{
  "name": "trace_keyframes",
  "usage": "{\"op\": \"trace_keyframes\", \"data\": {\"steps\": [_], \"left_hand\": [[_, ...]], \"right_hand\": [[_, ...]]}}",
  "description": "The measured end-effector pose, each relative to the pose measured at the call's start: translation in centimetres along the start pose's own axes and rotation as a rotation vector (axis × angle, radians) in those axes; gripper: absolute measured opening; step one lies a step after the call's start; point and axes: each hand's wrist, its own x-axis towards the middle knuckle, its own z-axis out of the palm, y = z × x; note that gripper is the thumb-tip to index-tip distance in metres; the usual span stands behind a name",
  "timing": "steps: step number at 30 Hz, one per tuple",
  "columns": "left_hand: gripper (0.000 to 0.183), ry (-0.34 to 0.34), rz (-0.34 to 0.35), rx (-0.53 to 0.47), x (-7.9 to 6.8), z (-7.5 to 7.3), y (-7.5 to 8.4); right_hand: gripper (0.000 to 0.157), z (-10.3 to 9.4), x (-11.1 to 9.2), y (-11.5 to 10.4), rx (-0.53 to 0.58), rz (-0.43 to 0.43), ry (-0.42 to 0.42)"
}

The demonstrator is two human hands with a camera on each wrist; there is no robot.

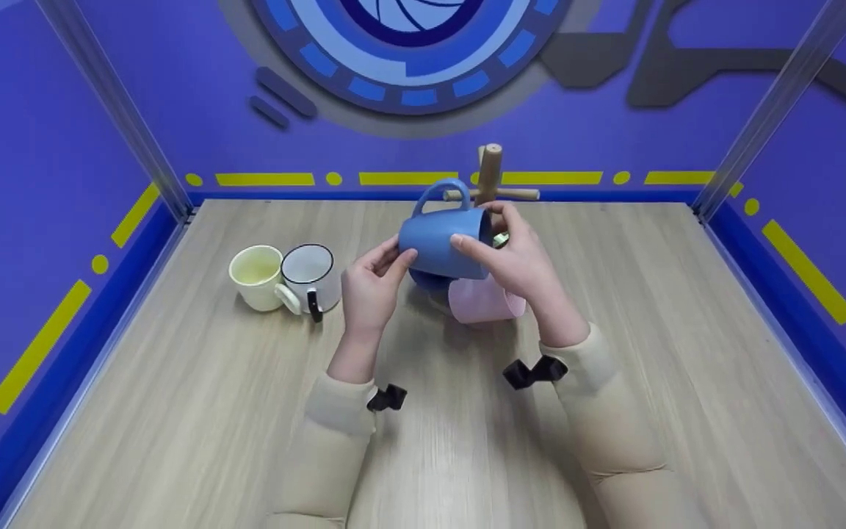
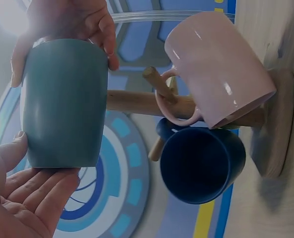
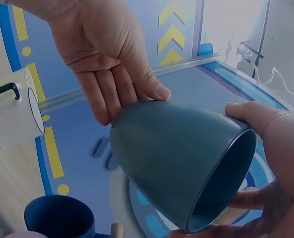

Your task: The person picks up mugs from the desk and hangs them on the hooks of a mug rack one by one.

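A light blue mug (image 1: 438, 246) is held in the air on its side, its handle up and its mouth toward the right. My left hand (image 1: 373, 294) pinches it at the base end, thumb on the side and fingers at the bottom. At the mouth end my right hand (image 1: 529, 261) grips the rim, with the thumb on the outer wall. Behind and below it, a pink mug (image 2: 219, 69) hangs by its handle on a wooden mug tree (image 1: 491, 173). Beside the pink one is a dark blue mug (image 2: 202, 166), mostly hidden in the head view.
On the table (image 1: 195, 411) to the left stand a cream mug (image 1: 255, 283) and a white mug with a black rim (image 1: 313, 268), close together. A small pale green piece (image 1: 500, 239) shows behind my right hand. Blue panels (image 1: 34, 184) enclose the table's back and sides.
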Motion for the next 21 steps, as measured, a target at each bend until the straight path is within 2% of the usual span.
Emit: {"op": "trace_keyframes", "data": {"steps": [6, 15, 21], "left_hand": [[0.039, 0.001, -0.049, 0.0, 1.1, 1.1, -0.8], [0.039, -0.033, -0.081, 0.013, 1.7, 1.8, -1.4], [0.038, -0.047, -0.11, 0.035, 1.8, 2.1, -1.8]], "right_hand": [[0.08, -0.4, 0.9, 0.2, -0.04, 0.072, 0.003], [0.084, -0.5, 1.5, 1.0, -0.027, 0.121, 0.006], [0.088, -0.6, 1.7, 1.3, -0.057, 0.155, -0.002]]}}
